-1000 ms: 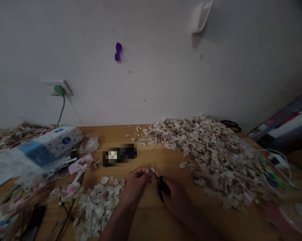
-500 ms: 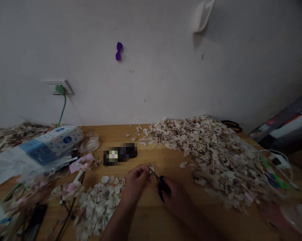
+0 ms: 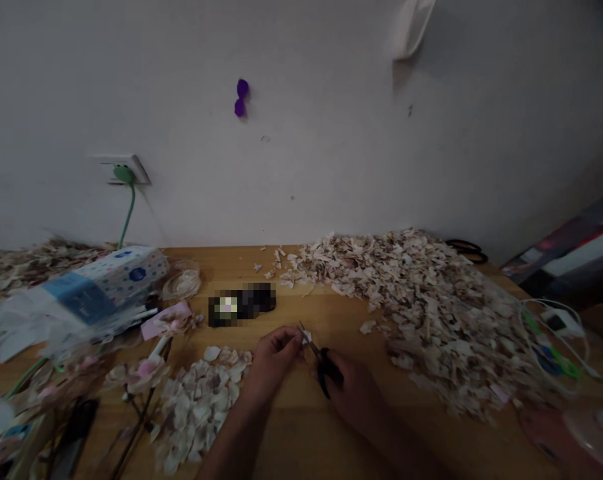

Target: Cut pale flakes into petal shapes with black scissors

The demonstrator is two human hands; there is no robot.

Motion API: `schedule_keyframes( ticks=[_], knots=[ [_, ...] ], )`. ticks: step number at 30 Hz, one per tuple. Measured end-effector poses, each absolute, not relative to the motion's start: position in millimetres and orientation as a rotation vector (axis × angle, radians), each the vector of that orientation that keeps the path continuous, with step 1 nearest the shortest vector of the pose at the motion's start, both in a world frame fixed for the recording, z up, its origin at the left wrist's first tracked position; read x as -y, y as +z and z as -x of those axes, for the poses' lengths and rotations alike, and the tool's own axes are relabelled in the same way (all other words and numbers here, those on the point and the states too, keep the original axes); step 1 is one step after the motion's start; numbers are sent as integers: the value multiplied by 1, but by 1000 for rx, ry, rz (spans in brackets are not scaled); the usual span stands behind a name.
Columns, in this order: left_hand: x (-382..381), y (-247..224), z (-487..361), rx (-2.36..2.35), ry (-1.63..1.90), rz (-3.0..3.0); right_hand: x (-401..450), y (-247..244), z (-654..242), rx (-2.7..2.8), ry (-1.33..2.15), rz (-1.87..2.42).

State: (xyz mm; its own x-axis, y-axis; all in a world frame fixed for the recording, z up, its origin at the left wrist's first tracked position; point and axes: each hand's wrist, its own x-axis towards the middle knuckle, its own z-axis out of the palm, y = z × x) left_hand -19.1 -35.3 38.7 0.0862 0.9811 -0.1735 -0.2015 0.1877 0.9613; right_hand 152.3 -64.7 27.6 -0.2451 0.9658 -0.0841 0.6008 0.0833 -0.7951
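Note:
My right hand (image 3: 354,387) is closed round the black handles of a pair of scissors (image 3: 325,368), whose blades point up and left. Between the thumb and fingers of my left hand (image 3: 276,353) a small pale petal (image 3: 305,336) is pinched, mostly covered by the fingertips. The scissor blades lie right at this petal; whether they are cutting into it is too small to tell. Beside my left forearm lies a pile of rounded whitish petals (image 3: 196,407). A large heap of pale petal scraps (image 3: 421,300) spreads over the right side of the wooden table (image 3: 301,433).
At the left are a tissue pack (image 3: 111,280), pink-white artificial flowers (image 3: 144,370) on dark stems and a roll of clear tape or cord (image 3: 182,280). A blurred-out dark object (image 3: 242,305) lies ahead. White cable (image 3: 584,333) and black-handled scissors (image 3: 466,251) sit right.
The whole view has shifted slightly. Both hands keep nearly the same pose, with the scissor blades still at the petal in my left fingers.

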Motion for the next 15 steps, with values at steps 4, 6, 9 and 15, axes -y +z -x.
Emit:
schedule_keyframes(
  ticks=[4, 6, 9, 15],
  knots=[
    [38, 31, 11, -978, 1174, -735, 64, 23, -153, 1894, 1012, 1556],
    [39, 27, 9, -970, 1201, -689, 65, 22, -154, 1915, 1005, 1561],
    [40, 27, 11, -1005, 1180, -728, 66, 24, -153, 1938, 981, 1576],
    [37, 37, 20, -1083, 1119, -903, 64, 28, -153, 1963, 986, 1559]
  ],
)
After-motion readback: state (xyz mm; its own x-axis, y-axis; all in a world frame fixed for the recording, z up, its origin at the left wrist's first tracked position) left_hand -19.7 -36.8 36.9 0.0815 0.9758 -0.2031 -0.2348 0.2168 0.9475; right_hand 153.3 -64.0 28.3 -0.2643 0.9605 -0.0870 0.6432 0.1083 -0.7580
